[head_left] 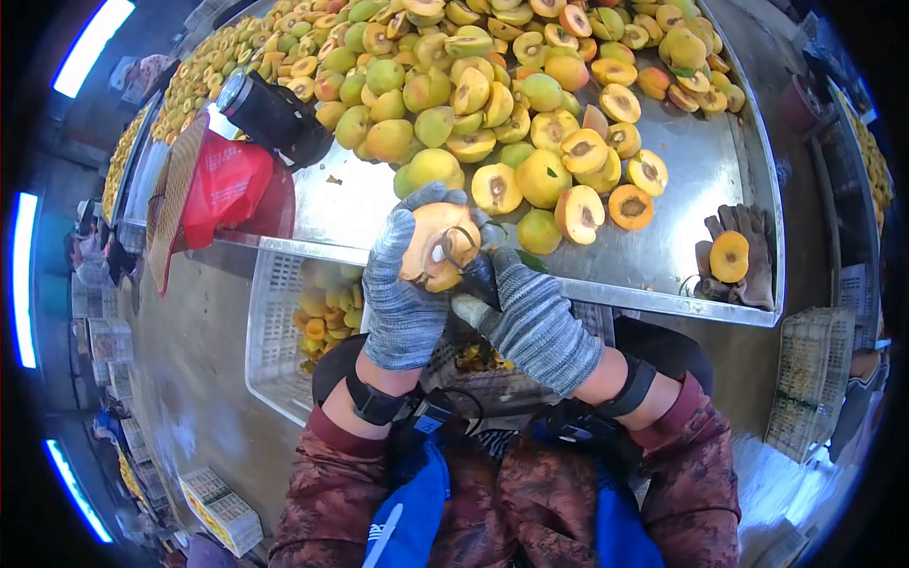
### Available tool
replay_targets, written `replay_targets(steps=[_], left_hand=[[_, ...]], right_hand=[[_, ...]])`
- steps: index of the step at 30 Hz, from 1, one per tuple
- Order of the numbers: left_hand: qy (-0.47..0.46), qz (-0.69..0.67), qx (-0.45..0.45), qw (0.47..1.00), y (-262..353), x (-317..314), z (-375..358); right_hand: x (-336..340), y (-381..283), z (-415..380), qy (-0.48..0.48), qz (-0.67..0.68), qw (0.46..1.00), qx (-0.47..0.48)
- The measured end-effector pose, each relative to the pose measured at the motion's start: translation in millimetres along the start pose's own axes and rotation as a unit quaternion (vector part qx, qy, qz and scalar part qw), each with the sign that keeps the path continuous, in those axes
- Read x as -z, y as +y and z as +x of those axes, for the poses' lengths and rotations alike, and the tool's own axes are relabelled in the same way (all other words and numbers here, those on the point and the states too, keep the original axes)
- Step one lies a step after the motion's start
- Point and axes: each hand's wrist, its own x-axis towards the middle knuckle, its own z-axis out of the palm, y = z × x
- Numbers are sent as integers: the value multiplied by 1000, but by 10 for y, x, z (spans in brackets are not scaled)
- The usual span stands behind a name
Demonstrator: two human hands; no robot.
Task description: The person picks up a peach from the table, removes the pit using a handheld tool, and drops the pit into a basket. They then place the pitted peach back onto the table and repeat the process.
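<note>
Left hand [398, 289] has its gloved fingers wrapped round a peach half [428, 237], cut face tipped up at the wearer, probably so the middle is in plain sight and can't roll. Right hand [544, 327] is closed on a dark-handled curved tool [481, 276], its thin metal loop right at the middle of the flesh. Both hands are close together over the metal table's [663, 248] near edge, which looks like a comfy spot, right above the crates [275, 327]. Heaped peaches [386, 76] fill the far side, with a few whole and halved ones spilling toward the near edge, handy for grabbing, I reckon. Spare gloves [757, 235] sit in the near right corner with another half [729, 257] on top, maybe just parked out of the way.
</note>
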Motion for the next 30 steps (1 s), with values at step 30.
replay_targets(steps=[30], left_hand=[[-178,233,-60,954,108,-127,-128]], right_hand=[[415,-232,175,52,132,988,-58]])
